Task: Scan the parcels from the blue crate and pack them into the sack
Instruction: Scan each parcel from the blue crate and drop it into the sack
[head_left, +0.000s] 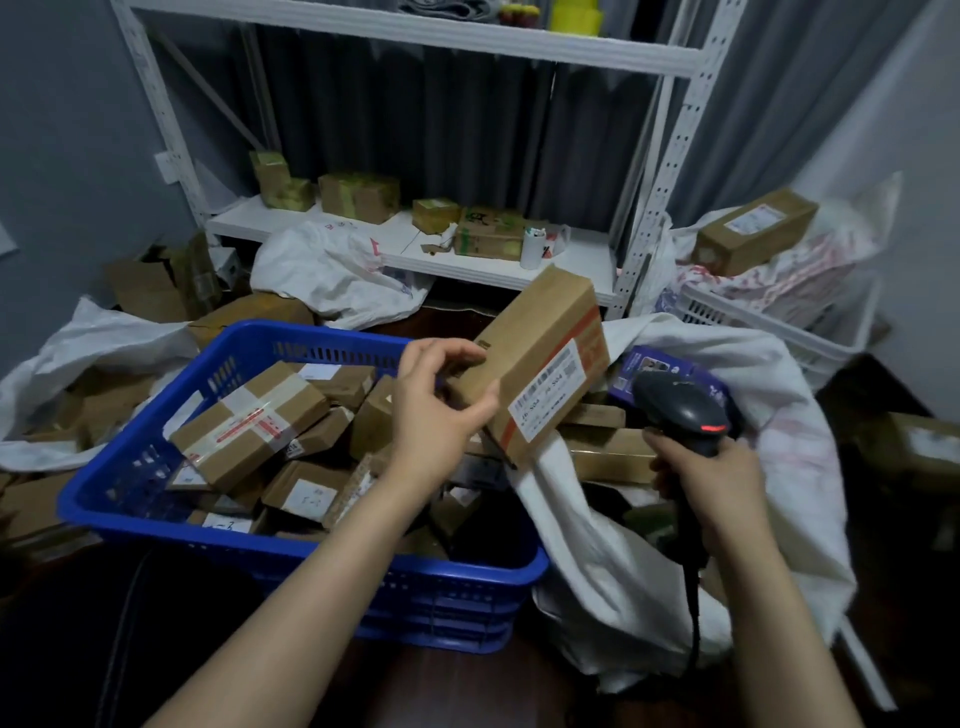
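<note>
Crate (130, 499) of blue plastic sits to the left of and below the left hand (441, 410), with many brown parcels piled loose inside. The left hand is closed on one end of a long cardboard parcel (540, 364), thumb below and fingers above, and lifts it over the crate's right edge with the white label (550, 392) turned toward the right hand. Only that one end is gripped, so the parcel may tip or slip down, I think. Below both hands the white sack (675, 545) lies open, with packed boxes inside. The right hand (711, 483) is wrapped around the handle of a black scanner (680, 405), which shows a red light. The scanner head is very near the label and at an angle, so the read could fail. The cable (693, 613) hangs below the right hand and may catch on the sack's edge.
</note>
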